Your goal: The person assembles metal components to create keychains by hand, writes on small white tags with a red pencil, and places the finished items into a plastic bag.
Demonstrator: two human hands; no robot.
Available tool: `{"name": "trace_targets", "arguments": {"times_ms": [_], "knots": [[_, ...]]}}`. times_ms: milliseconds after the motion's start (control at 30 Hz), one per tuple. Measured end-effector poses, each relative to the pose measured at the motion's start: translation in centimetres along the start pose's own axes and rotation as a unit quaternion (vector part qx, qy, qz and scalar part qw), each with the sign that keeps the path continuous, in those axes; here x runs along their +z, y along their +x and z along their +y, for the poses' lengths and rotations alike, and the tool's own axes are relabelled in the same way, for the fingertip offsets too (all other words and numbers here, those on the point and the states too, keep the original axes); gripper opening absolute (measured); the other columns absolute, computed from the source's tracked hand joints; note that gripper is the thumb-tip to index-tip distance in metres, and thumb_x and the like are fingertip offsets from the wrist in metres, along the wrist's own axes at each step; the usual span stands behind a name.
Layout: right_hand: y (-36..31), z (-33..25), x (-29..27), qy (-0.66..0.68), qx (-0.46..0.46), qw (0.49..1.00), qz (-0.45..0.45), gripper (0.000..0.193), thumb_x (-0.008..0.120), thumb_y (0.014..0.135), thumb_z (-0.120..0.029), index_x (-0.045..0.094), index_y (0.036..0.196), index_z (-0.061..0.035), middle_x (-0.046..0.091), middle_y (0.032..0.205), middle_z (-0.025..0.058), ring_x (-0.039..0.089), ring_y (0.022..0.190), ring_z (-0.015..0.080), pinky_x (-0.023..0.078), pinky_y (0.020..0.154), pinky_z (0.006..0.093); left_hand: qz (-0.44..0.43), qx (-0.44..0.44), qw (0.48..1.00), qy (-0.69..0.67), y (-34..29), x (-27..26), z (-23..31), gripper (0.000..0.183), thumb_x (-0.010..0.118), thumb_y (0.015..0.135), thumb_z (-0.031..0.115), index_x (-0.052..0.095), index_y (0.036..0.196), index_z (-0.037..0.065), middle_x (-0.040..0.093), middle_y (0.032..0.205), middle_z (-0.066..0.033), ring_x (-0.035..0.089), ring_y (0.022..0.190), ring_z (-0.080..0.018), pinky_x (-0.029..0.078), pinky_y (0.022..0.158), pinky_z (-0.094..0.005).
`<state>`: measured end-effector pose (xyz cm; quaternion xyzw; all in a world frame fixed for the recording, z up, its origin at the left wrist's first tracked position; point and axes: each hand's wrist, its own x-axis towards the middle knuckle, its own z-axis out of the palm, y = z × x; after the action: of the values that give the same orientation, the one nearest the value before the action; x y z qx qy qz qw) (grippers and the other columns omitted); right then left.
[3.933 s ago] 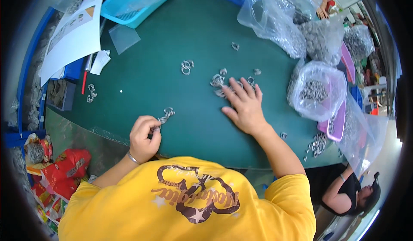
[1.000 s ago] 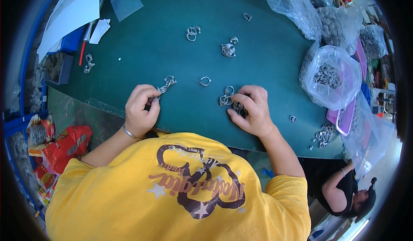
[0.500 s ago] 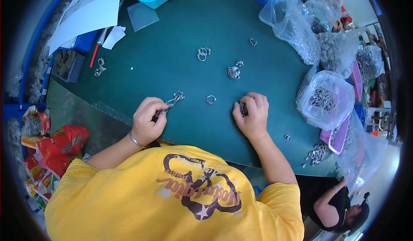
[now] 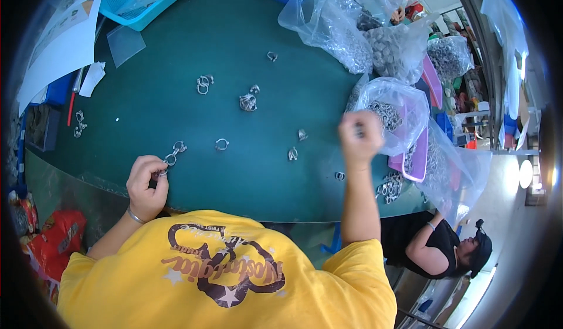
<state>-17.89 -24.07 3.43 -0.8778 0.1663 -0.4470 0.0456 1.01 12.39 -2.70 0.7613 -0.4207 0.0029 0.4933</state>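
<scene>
My left hand [image 4: 146,183] is closed in a pinch on a silver ring [image 4: 163,173] near the table's front edge. Just beyond its fingertips lie more silver rings [image 4: 179,147], close together. A single ring [image 4: 221,144] lies to their right. My right hand [image 4: 360,135], smeared by motion, is raised at the right beside a clear bag of rings [image 4: 387,115]. Its fingers are curled around something grey that I cannot make out. Left of this hand are two small ring pieces, one upper [image 4: 302,134] and one lower [image 4: 292,153]. Farther back sit a ring cluster [image 4: 248,102] and linked rings [image 4: 203,84].
Lilac trays [image 4: 415,163] and a heap of rings [image 4: 390,188] line the right side of the green table [image 4: 176,53]. Plastic bags [image 4: 334,29] fill the back right. A turquoise basket [image 4: 138,21] and paper sheets [image 4: 64,41] are back left. Another person [image 4: 431,250] is at the right.
My right hand has lifted and moved right toward the bag of rings. Two small ring pieces now show where it was. My left hand keeps its pinch; the view has swung right.
</scene>
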Motion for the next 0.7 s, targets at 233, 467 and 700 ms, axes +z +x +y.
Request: {"name": "trace_targets", "arguments": {"times_ms": [233,467,700], "knots": [[2.2,6.1,-3.3,-0.326,-0.041,0.944,0.016,0.013,0.067,0.081,-0.013,0.064,0.081,-0.0006,0.064,0.081,0.0127,0.059,0.075,0.0314,0.045,0.068,0.0426,-0.005,0.000,1.000,0.004,0.5,0.2,0.1,0.016,0.058,0.074,-0.010,0.061,0.087,-0.001,0.059,0.089,-0.0126,0.057,0.069,-0.0194,0.047,0.059,-0.0244],[-4.6,-5.5,0.9,-0.014,-0.049,0.943,-0.328,0.038,0.073,0.077,-0.024,0.062,0.108,-0.0059,0.058,0.116,0.0188,0.055,0.105,0.0373,0.046,0.088,0.0437,-0.007,-0.015,1.000,-0.014,0.3,-0.1,0.0,0.018,0.058,0.074,-0.009,0.061,0.089,0.000,0.059,0.090,-0.0123,0.056,0.066,-0.0182,0.047,0.057,-0.0240],[-4.1,2.1,-4.1,-0.119,-0.030,0.984,-0.126,0.010,0.065,0.077,0.002,0.064,0.086,-0.0015,0.063,0.101,0.0148,0.060,0.094,0.0329,0.049,0.083,0.0409,0.003,-0.020,1.000,-0.017,0.2,0.2,0.2,0.018,0.057,0.073,-0.010,0.060,0.088,0.000,0.059,0.088,-0.0121,0.055,0.063,-0.0171,0.046,0.056,-0.0241]]}}
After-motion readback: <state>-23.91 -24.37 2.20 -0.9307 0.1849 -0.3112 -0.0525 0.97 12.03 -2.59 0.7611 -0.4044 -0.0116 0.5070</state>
